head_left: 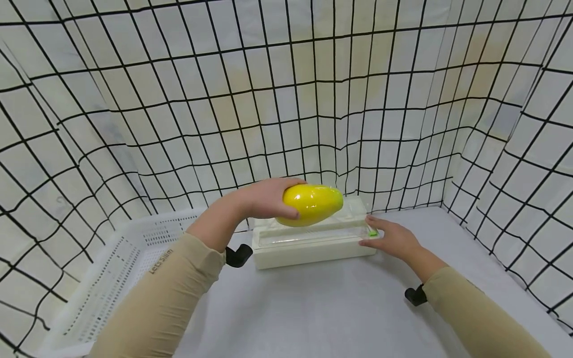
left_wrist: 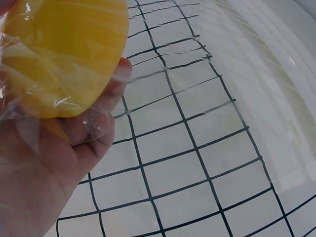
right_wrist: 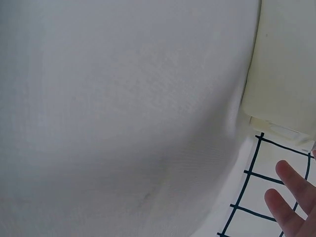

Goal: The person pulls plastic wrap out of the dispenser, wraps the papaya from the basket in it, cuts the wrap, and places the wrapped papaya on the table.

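My left hand (head_left: 268,199) grips a glossy yellow fruit (head_left: 313,204), shaped like a mango or papaya, above a cream cling film dispenser (head_left: 313,253). In the left wrist view, crinkled clear film (left_wrist: 29,94) covers part of the fruit and the fingers. The dispenser has a clear strip along its top and a green piece (head_left: 373,232) at its right end. My right hand (head_left: 391,238) holds that end, thumb at the front and a finger near the top. Two of its fingers (right_wrist: 294,182) extend beyond the dispenser in the right wrist view.
On the left stands a white perforated plastic basket (head_left: 112,248), partly behind the left sleeve. Black wire mesh (head_left: 277,99) encloses the back and both sides. A white cloth (head_left: 313,308) covers the tabletop.
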The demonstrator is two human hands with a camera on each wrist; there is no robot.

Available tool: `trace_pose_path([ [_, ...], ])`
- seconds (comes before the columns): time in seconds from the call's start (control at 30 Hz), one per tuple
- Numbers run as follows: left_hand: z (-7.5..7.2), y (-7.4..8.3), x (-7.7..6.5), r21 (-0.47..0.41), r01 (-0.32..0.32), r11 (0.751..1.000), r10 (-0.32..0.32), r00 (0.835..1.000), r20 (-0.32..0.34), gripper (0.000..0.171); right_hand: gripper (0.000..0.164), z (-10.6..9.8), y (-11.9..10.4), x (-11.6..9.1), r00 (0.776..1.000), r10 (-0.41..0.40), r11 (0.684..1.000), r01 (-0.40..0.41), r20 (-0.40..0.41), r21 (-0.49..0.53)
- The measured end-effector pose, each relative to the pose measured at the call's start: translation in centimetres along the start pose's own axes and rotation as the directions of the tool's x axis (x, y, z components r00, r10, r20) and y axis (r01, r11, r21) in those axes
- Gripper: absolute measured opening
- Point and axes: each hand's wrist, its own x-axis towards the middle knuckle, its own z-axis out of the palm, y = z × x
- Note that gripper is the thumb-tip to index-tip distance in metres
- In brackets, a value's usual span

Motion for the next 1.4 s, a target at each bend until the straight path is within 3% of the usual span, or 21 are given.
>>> trace_pose_path([
  [0.23,-0.7,0.7,-0.7,-0.013,0.008,1.000,-0.008,1.000,0.011,0.062,0.101,0.2,0.1,0.1,1.000,-0.003,1.000,0.003,0.002,-0.010],
  [0.43,0.5,1.5,-1.6,-0.039,0.007,0.999,-0.003,0.995,0.097,0.059,0.097,0.0,0.0,0.1,1.000,0.001,1.000,-0.001,0.009,-0.007],
  [0.63,3.9,1.5,-2.9,-0.005,0.019,1.000,-0.018,0.984,0.176,0.069,0.094,-0.2,0.1,0.0,1.000,0.010,1.000,-0.010,0.023,-0.004],
  [0.83,7.9,1.0,-4.3,0.049,0.025,0.999,-0.033,0.983,0.179,0.085,0.099,0.0,0.5,0.0,1.000,0.013,1.000,-0.013,0.017,0.007],
  [1.03,12.1,-0.1,-5.4,0.139,-0.030,0.990,0.009,0.989,0.147,0.098,0.100,0.0,0.4,0.1,1.000,0.001,1.000,-0.001,0.016,0.000],
  [1.2,15.3,-0.7,-6.3,0.185,0.003,0.983,-0.021,0.995,0.095,0.104,0.099,0.1,0.1,0.2,1.000,-0.005,1.000,0.004,0.018,0.010],
  [1.4,17.5,-1.7,-6.9,0.151,0.047,0.987,-0.053,0.998,0.038,0.084,0.100,0.2,0.1,0.1,1.000,-0.015,1.000,0.014,0.011,0.010],
])
